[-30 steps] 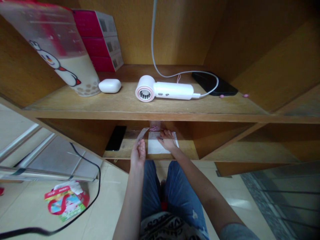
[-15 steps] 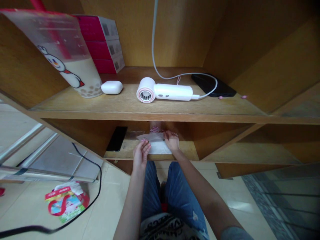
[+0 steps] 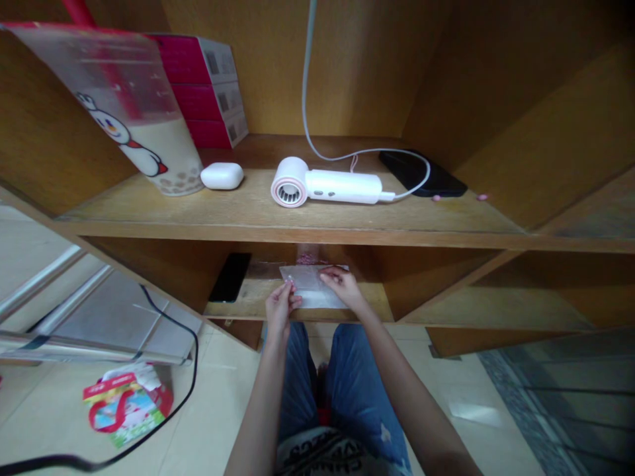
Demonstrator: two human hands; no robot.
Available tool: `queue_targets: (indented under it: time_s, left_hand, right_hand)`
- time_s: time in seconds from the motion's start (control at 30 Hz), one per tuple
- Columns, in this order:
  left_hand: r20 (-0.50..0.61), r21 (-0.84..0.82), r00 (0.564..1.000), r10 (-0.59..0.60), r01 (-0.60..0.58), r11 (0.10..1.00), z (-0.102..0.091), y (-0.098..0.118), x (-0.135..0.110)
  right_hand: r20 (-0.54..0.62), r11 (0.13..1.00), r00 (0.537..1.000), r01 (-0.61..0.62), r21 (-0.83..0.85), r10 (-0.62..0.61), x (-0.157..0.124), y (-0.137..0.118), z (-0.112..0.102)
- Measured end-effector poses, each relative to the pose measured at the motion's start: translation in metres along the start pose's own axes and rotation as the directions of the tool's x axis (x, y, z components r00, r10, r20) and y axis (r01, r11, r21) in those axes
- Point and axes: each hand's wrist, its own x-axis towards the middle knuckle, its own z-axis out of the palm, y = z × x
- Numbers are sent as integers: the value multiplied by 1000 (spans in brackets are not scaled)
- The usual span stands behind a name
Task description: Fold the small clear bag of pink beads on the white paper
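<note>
On the lower shelf lies a white sheet (image 3: 320, 301), with a small clear plastic bag (image 3: 302, 277) above it. My left hand (image 3: 280, 305) pinches the bag at its left edge, fingers curled together. From the right, my right hand (image 3: 342, 284) closes its thumb and fingers on the bag's upper right part. Whether anything small sits between those fingertips is too fine to make out. Behind the bag, a clear packet of small pink pieces (image 3: 307, 256) lies further in.
A black phone (image 3: 231, 277) lies left on the lower shelf. The shelf above holds a milk tea cup (image 3: 169, 149), pink boxes (image 3: 198, 99), a white earbud case (image 3: 222, 176), a white handheld fan (image 3: 342, 186) on a cable and a black object (image 3: 421, 175).
The plastic bag now lies flatter and shows more clearly over the sheet. My left fingers have closed on its left edge, and my right hand has shifted slightly lower, fingers pointing left.
</note>
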Motion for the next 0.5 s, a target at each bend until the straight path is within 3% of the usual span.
queue_targets:
  time_s: [0.1,0.33,0.43,0.5]
  left_hand:
    - [-7,34,1000,8,-8,999,1,-1,1]
    - [-2,129,999,52,-51,990,2,-1,0]
    - [9,207,982,187,-185,961,3,2,-6]
    - [33,294,943,332,-327,898,4,7,-12]
  right_hand:
    - [32,999,999,-37,38,36,-11,-4,5]
    - [-39,998,999,-34,57,36,-17,-6,12]
    - [-58,983,995,-72,171,83,-15,-7,14]
    - [-56,964,990,-111,241,128,-15,-9,14]
